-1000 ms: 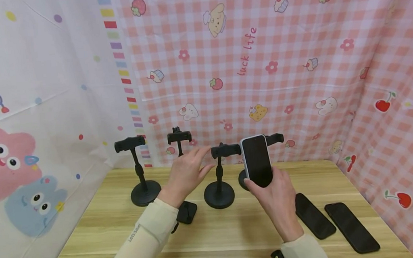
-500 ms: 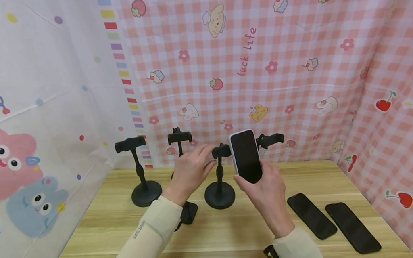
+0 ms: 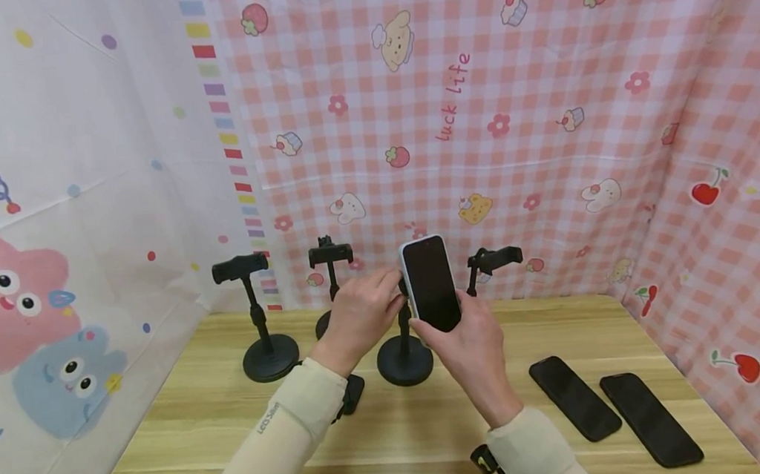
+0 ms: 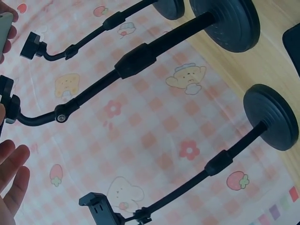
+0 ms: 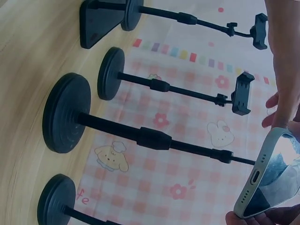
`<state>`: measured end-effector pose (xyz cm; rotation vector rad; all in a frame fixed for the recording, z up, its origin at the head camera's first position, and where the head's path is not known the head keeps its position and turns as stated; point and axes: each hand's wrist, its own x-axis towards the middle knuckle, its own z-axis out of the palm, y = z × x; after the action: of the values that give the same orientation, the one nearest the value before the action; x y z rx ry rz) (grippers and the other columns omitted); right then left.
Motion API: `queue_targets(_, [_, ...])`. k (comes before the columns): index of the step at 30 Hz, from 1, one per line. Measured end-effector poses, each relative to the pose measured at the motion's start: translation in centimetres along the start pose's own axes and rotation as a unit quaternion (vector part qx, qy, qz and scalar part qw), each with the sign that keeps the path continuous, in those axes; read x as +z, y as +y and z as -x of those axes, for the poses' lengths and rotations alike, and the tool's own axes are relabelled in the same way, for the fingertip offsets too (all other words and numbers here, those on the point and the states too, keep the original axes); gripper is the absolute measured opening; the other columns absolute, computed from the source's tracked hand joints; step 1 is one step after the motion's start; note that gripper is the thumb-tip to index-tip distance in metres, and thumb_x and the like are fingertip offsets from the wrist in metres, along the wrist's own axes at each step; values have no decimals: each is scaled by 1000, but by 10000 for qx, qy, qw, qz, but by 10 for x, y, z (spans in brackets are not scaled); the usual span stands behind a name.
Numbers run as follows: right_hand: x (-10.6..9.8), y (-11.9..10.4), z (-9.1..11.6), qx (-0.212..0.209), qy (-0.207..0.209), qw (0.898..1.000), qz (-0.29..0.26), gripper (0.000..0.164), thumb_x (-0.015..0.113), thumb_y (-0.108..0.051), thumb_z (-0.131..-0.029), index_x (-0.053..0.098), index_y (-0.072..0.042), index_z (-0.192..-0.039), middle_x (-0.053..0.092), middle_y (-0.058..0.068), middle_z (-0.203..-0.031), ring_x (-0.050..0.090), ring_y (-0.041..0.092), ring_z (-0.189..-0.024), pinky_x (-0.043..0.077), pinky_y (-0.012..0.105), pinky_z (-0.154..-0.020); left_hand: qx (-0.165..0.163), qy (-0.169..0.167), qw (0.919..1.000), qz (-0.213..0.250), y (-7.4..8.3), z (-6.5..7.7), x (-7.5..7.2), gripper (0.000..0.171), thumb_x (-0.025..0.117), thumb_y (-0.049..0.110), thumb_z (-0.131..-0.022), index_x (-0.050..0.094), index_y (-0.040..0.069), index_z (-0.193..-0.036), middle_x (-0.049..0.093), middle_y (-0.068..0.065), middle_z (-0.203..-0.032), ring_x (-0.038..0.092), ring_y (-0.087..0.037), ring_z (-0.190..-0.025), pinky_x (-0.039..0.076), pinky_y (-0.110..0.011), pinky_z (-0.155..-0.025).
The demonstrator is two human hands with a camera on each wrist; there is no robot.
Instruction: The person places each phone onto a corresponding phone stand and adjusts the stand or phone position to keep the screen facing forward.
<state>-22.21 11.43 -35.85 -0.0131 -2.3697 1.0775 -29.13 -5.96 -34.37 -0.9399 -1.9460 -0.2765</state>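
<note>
My right hand grips a smartphone by its lower end, dark screen facing me and pale case edge showing. The phone is upright, slightly tilted, in front of the clamp of the middle black phone stand. That clamp is mostly hidden in the head view. At its left end, my left hand seems to pinch the clamp between finger and thumb. In the left wrist view, a fingertip lies against the clamp while the other fingers extend below it. The right wrist view shows the phone's bottom edge.
More black phone stands are at the left, behind my left hand, and at the right. Two dark phones, one nearer and one farther, lie on the wooden table. A black flat piece sits below my left wrist.
My right hand has carried the phone leftward, from before the right stand to before the middle stand's clamp. My left hand has shifted slightly right, onto the clamp's left end.
</note>
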Motion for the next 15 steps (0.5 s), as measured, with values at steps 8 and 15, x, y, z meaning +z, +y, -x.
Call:
queue_targets(8, [9, -1, -5, 186, -104, 9997, -136, 69, 83, -50, -75, 62, -5, -123, 59, 10, -102, 55, 26, -86, 46, 41, -71, 29, 234, 9997, -37, -2, 2, 7, 22, 80, 16, -84, 66, 5, -98, 69, -5, -95, 66, -18, -74, 53, -32, -62])
queue_targets(15, [12, -3, -10, 265, -192, 9993, -189, 66, 80, -54, -76, 63, -7, -119, 60, 10, -101, 55, 26, -88, 46, 42, -71, 4, 229, 9997, 124, -6, 3, 10, 22, 79, 11, -85, 68, 3, -102, 71, -8, -100, 69, -20, -79, 56, -33, -71])
